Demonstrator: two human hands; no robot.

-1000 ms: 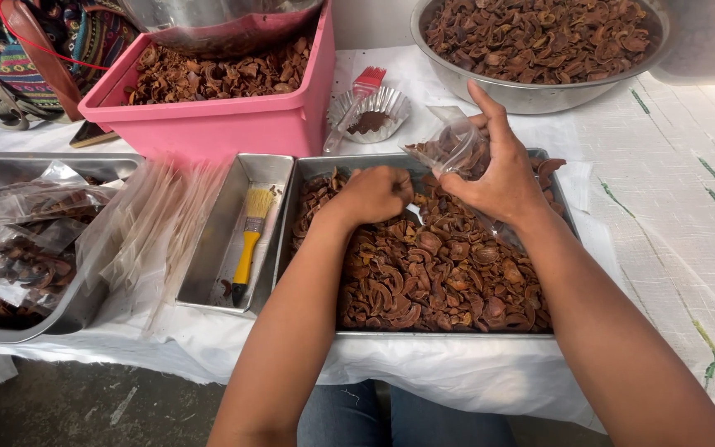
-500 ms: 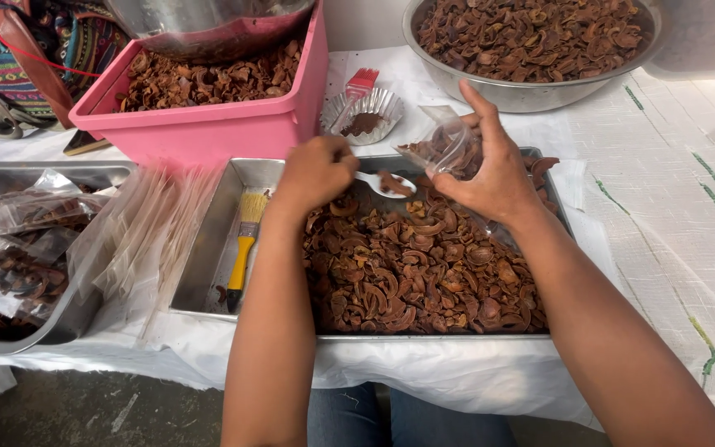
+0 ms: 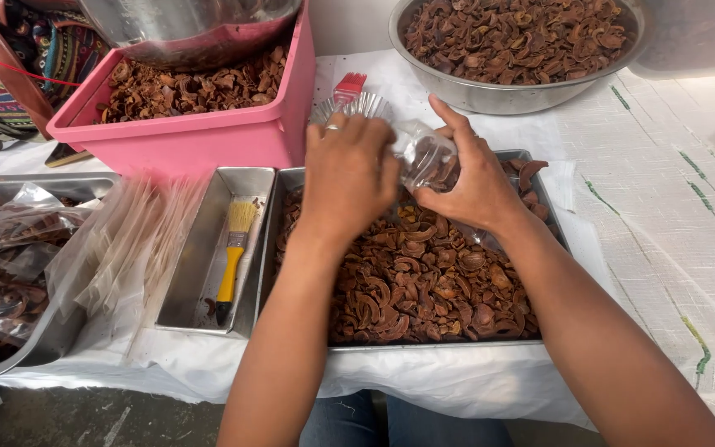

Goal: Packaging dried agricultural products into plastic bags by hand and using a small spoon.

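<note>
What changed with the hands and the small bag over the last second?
The left hand lifted off the brown pieces in the metal tray and came up to the mouth of the clear bag. The right hand kept holding that bag. The yellow-handled brush and pink tub stayed put.

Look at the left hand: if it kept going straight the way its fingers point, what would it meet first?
The left hand points away from the person, toward the small fluted tin, probably first; depth is unclear.
</note>
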